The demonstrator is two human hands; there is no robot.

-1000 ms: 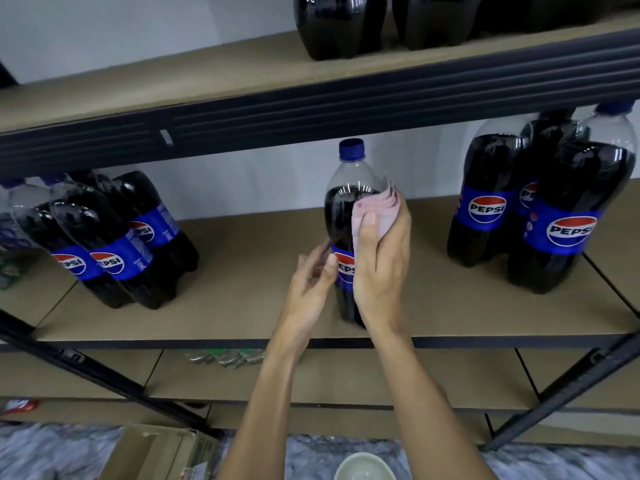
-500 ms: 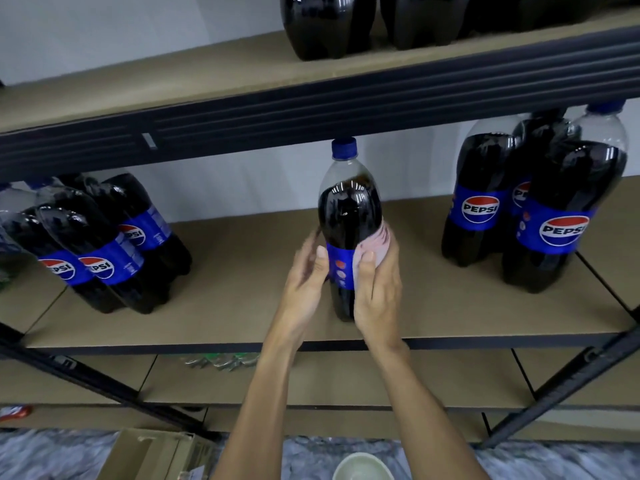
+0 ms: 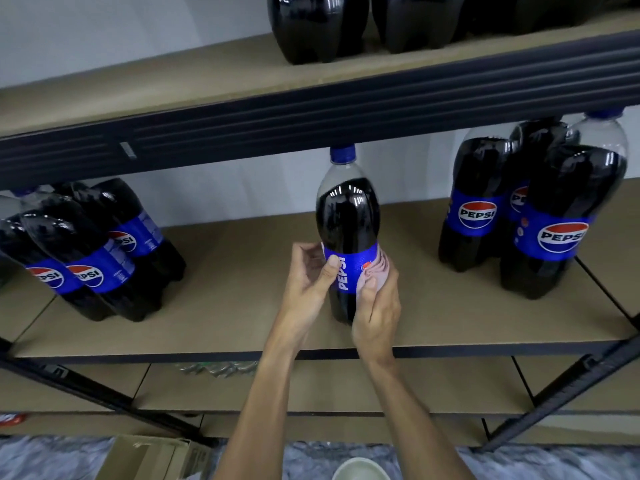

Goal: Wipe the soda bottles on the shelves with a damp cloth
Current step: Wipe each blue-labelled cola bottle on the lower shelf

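One upright dark plastic soda bottle (image 3: 346, 216): left hand (image 3: 308, 282) grips its left side, right hand (image 3: 375, 313) clamps crumpled pink cloth (image 3: 376, 270) against its right.

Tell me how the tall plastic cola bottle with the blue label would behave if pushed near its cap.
Probably heavy: the tall plastic cola bottle is filled with dark liquid nearly to its shoulder. Likely tippy: tall, slender body. Perhaps slippery: smooth, glossy plastic.

The middle shelf (image 3: 225, 317) is carrying one upright bottle (image 3: 348, 216) at its centre, a left cluster (image 3: 93, 268) toward one end and a right cluster (image 3: 554, 220) toward the other. The top shelf (image 3: 156, 84) is bearing top bottles (image 3: 318, 26).
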